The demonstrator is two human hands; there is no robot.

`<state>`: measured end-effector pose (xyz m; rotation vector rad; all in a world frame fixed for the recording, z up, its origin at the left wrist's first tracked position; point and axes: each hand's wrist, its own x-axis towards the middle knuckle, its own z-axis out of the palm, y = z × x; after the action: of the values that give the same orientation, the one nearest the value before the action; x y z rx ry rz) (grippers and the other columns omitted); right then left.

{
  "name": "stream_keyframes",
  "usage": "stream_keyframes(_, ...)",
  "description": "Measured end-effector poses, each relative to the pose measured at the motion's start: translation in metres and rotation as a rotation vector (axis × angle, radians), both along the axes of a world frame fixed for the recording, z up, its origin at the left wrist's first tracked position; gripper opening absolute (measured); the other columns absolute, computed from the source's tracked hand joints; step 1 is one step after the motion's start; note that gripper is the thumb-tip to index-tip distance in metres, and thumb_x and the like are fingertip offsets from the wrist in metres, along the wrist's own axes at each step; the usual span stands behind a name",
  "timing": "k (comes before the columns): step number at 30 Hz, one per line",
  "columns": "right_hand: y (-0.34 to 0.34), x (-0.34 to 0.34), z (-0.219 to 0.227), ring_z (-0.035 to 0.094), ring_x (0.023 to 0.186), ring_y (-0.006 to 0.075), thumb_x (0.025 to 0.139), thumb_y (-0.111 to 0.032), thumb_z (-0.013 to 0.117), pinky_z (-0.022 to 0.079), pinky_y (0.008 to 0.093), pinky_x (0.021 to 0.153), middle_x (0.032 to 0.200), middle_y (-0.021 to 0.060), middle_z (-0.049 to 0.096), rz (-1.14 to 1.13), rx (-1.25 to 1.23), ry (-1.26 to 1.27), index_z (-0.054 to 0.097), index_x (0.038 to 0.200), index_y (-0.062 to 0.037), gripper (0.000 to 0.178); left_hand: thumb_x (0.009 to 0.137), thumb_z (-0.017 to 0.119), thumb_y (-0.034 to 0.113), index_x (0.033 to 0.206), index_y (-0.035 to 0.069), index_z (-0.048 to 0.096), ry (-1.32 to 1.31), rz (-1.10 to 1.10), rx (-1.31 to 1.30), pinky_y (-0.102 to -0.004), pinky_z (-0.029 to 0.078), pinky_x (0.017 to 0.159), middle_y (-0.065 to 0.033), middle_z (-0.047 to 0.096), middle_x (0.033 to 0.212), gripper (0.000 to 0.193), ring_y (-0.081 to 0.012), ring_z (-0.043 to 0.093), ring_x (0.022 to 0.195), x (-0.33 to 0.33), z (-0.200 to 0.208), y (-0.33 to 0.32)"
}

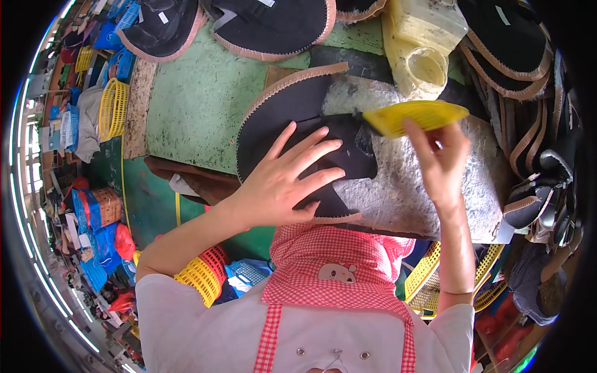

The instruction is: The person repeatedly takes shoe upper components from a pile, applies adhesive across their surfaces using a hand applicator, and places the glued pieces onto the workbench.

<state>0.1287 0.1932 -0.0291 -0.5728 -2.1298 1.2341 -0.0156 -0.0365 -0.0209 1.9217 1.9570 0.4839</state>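
Note:
My left hand (289,177), fingers spread, lies flat on a black fabric piece (264,137) with a curved, tan, stitched edge, possibly a shoe part. The piece rests partly on a pale, glue-crusted slab (429,180). My right hand (441,158) pinches a yellow, flat, ridged piece (416,117), blurred at its left end. That end hangs over or touches the dark flap of the fabric; I cannot tell which. Just beyond stands a yellowish plastic container (423,37) with a round, crusted mouth.
More black pieces with tan edges (273,28) lie along the far side of the green worktop (199,118). Others are stacked at the far right (507,40). Left of the table, a yellow basket (113,109) stands among cluttered goods. A person (541,280) is partly visible at right.

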Motion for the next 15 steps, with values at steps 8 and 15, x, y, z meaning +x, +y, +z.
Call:
stream_keyframes(8, 0.014, 0.000, 0.006, 0.051, 0.046, 0.0063, 0.086, -0.013, 0.068, 0.040, 0.0231, 0.043, 0.061, 0.0023, 0.061, -0.033, 0.159, -0.274, 0.066, 0.095, -0.0027, 0.014, 0.068, 0.071, 0.014, 0.118, 0.017, 0.059, -0.012, -0.001, 0.039, -0.0604, 0.019, 0.112, -0.0108, 0.041, 0.140, 0.051, -0.0328, 0.034, 0.137, -0.002, 0.001, 0.006)
stream_keyframes(15, 0.017, 0.043, -0.023, 0.063, 0.060, 0.0098, 0.087, -0.008, 0.065, 0.050, 0.0226, 0.049, 0.087, 0.0079, 0.071, 0.379, 0.195, -0.101, 0.067, 0.106, -0.0071, 0.020, 0.066, 0.074, 0.015, 0.116, 0.014, 0.055, -0.069, 0.031, 0.058, -0.0587, 0.020, 0.112, -0.0110, 0.044, 0.137, 0.054, -0.0326, 0.037, 0.135, -0.004, -0.006, 0.004)
